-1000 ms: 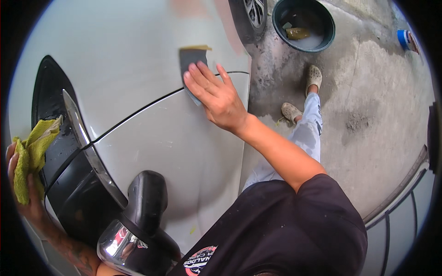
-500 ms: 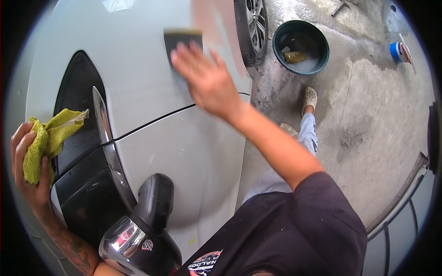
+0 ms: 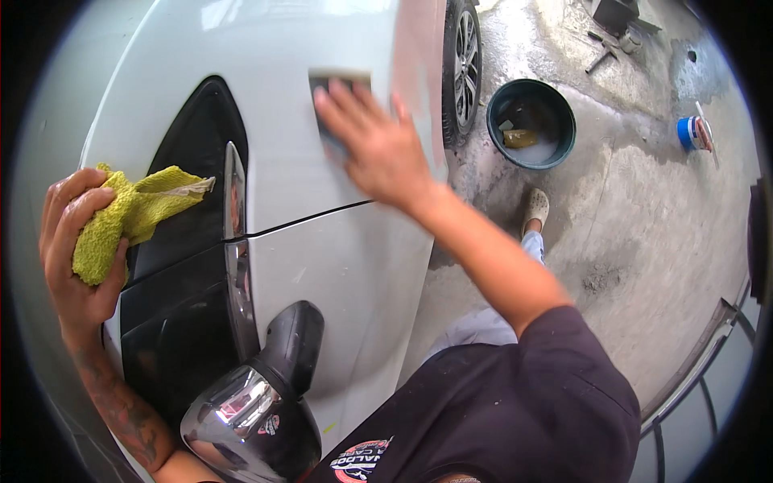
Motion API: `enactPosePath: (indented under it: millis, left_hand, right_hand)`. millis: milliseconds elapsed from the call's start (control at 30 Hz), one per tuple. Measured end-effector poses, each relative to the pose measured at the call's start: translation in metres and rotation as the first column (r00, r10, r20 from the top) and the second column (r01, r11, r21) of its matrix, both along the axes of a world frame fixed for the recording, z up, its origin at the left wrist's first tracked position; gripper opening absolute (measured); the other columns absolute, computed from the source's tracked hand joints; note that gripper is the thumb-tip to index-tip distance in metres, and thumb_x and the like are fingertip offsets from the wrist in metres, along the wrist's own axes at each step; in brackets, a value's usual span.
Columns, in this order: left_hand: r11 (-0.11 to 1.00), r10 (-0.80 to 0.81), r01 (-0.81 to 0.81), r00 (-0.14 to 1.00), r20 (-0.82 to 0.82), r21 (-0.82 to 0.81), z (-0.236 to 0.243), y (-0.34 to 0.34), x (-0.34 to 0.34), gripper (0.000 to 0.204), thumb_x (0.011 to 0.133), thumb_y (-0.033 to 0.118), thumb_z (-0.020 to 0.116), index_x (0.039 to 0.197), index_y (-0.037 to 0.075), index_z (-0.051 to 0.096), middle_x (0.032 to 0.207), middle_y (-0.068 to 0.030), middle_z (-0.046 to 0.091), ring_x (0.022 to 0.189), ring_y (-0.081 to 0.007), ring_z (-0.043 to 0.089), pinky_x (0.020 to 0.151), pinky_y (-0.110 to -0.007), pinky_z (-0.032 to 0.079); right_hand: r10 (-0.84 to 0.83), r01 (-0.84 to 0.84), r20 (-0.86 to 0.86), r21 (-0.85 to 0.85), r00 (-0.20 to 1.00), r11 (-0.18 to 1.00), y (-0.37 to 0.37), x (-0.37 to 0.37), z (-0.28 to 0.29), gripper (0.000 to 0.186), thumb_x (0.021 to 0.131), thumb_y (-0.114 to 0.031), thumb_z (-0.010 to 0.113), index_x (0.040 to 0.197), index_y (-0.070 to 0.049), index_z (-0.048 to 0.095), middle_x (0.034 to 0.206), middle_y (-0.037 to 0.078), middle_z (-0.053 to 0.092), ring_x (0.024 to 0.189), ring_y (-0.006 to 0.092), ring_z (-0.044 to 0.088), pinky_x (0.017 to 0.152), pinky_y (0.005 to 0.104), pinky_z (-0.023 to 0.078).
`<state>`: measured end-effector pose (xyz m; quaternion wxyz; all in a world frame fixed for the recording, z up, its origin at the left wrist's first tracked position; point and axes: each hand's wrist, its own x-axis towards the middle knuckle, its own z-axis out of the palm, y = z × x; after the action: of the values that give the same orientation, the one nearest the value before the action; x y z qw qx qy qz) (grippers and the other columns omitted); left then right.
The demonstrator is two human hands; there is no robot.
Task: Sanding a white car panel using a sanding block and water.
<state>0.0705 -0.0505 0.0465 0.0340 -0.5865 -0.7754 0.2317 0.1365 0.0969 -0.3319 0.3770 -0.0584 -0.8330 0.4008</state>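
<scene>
My left hand (image 3: 78, 229) grips a crumpled yellow-green cloth (image 3: 148, 202) at the dark triangular window trim (image 3: 189, 121) of a light-coloured car. My right hand (image 3: 370, 145), blurred, lies with fingers stretched over a dark grey, tan-edged sheet (image 3: 320, 80), held flat against the body panel (image 3: 290, 161) above a panel seam. Below are a chrome trim strip (image 3: 240, 290) and a side mirror with chrome cover (image 3: 233, 410). A faint pinkish patch (image 3: 415, 80) shows near the wheel arch.
A wheel (image 3: 465, 68) stands beside a dark tub (image 3: 494, 101) holding cloudy water and small pieces. A blue-banded container (image 3: 688, 134), metal tools (image 3: 604, 56) and my shoe (image 3: 535, 209) are on the wet concrete floor (image 3: 660, 225). Another panelled surface (image 3: 692, 410) curves along the right edge.
My right hand and the sheet have moved up the panel, away from the seam. The view has shifted, bringing more tools on the floor into sight. My left hand still holds the cloth.
</scene>
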Motion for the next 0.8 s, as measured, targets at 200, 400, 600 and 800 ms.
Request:
enactPosePath:
  millis: [200,400,600,800]
  left_hand:
    - [0.995,-0.075,0.074,0.997,0.01,0.073,-0.025,0.006,-0.015,0.046,0.068,0.006,0.072,0.113,0.005,0.067,0.119,-0.0162,0.066,0.106,-0.0347,0.064,0.092,-0.046,0.052]
    - [0.994,-0.032,0.026,0.997,0.063,0.102,-0.021,0.005,-0.011,0.048,0.065,0.004,0.074,0.112,0.008,0.069,0.118,-0.0148,0.067,0.106,-0.0339,0.065,0.091,-0.046,0.053]
    - [0.991,-0.072,0.067,0.997,0.035,0.118,-0.026,0.008,-0.014,0.048,0.065,0.004,0.077,0.112,0.008,0.069,0.117,-0.0146,0.067,0.105,-0.0338,0.065,0.09,-0.046,0.054]
    - [0.992,-0.057,0.049,0.996,0.064,0.119,-0.025,0.012,-0.012,0.046,0.065,0.004,0.078,0.11,0.008,0.069,0.116,-0.0138,0.068,0.105,-0.0329,0.065,0.089,-0.045,0.054]
  right_hand:
    - [-0.144,0.146,-0.064,0.023,0.988,0.989,0.037,-0.056,0.011,0.056,0.093,-0.031,0.062,0.144,-0.011,0.051,0.153,0.011,0.05,0.137,0.0333,0.049,0.108,0.0679,0.034]
    - [0.222,-0.227,0.058,0.084,0.973,0.97,-0.033,0.033,0.008,0.071,0.093,-0.041,0.064,0.156,-0.018,0.041,0.16,0.007,0.043,0.144,0.0306,0.043,0.116,0.0633,0.023]
    - [-0.007,0.023,-0.171,0.091,0.985,0.996,0.026,-0.062,0.046,0.067,0.092,-0.045,0.065,0.15,-0.019,0.047,0.16,0.004,0.042,0.142,0.0282,0.045,0.115,0.0644,0.026]
    - [0.303,-0.304,0.025,0.069,0.953,0.95,-0.021,0.023,0.012,0.066,0.092,-0.047,0.064,0.152,-0.026,0.046,0.161,0.001,0.041,0.145,0.0262,0.042,0.116,0.0643,0.026]
